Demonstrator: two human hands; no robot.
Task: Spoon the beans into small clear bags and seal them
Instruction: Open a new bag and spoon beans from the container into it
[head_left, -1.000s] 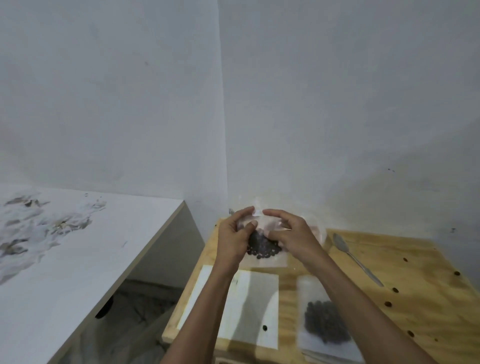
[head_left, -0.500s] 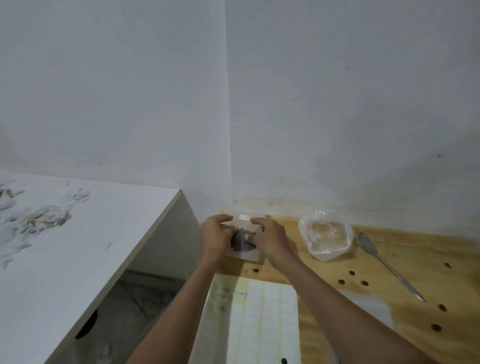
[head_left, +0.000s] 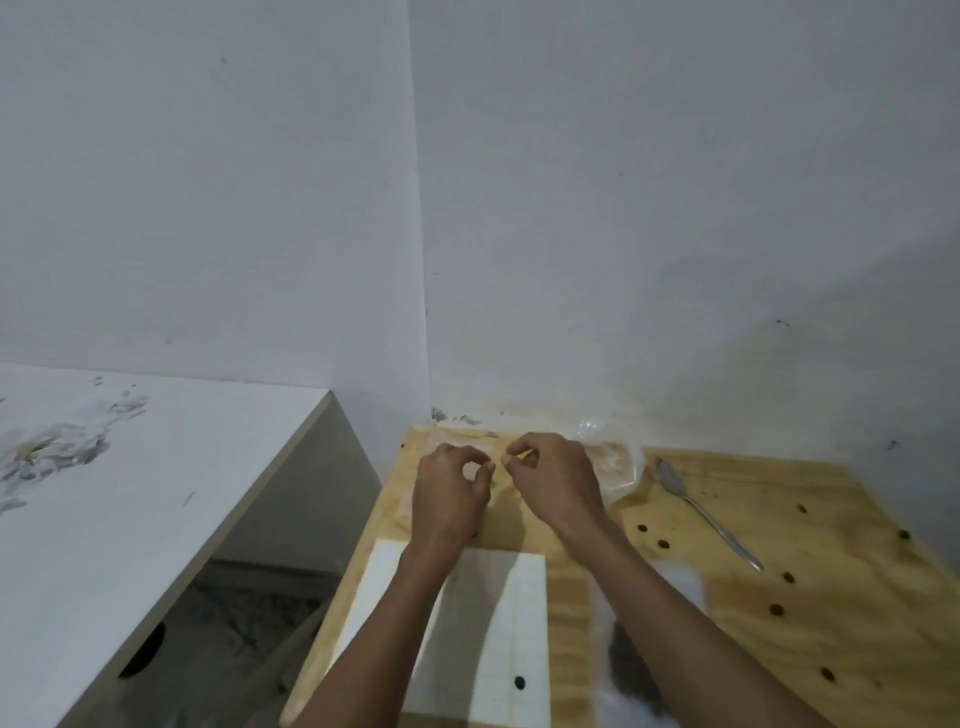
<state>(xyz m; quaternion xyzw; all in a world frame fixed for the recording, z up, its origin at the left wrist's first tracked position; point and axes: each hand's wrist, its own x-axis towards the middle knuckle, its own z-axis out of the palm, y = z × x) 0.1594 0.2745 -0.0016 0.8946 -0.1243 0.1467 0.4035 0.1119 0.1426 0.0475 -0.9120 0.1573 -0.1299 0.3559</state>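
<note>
While my left hand (head_left: 451, 486) and right hand (head_left: 553, 480) hover curled above the worktop (head_left: 810, 525), whether either grip pinches anything I cannot tell; a small bag should be light, floppy, slippery: pinch its top edge.

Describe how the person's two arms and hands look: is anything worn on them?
The left hand and the right hand are bare: no gloves, and no rings or watch that the picture shows. Both forearms are bare too, with no sleeve in view down to the picture's lower edge. The fingers carry no visible markings.
</note>
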